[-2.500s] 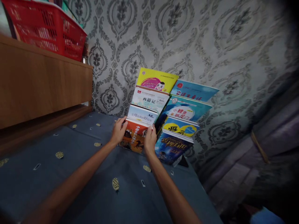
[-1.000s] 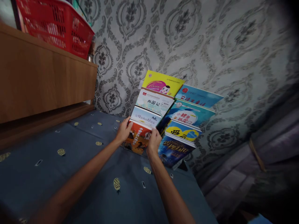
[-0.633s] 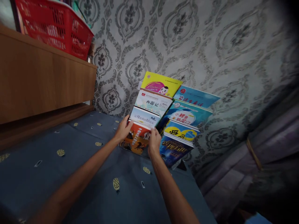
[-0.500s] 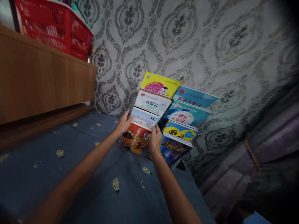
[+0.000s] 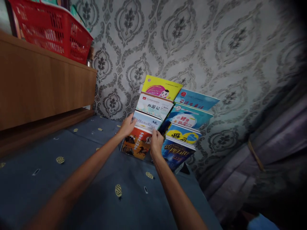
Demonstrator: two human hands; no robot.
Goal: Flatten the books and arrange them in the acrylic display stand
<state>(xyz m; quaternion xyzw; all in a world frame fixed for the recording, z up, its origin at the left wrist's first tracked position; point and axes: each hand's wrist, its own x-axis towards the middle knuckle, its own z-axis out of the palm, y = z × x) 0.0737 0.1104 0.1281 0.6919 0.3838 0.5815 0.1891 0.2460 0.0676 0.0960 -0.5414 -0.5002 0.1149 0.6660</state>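
Two columns of books lean in tiers against the papered wall. In the left column, a light-blue book [image 5: 146, 121] stands behind an orange-red book [image 5: 137, 143] with horse pictures. My left hand [image 5: 127, 126] is closed on the light-blue book's left edge. At its right edge, my right hand [image 5: 157, 142] grips with the thumb in front; the fingers behind are hidden. Behind it rise a pale green-white book [image 5: 154, 105] and a yellow book [image 5: 163, 87]. The right column has a dark-blue book [image 5: 176, 155], a yellow-and-blue book [image 5: 183, 132], a teal book [image 5: 192, 116] and a blue book [image 5: 198, 99].
The books stand on a bed-like surface with a dark blue pineapple-print cover [image 5: 96, 188]. On the left is a wooden cabinet [image 5: 48, 86] with a red plastic basket [image 5: 50, 30] on top. A purplish curtain [image 5: 230, 169] hangs at the right, by the cover's edge.
The view has turned slightly, so the whole scene sits a little further left. Both hands keep their places on the light-blue book, and the books look unmoved.
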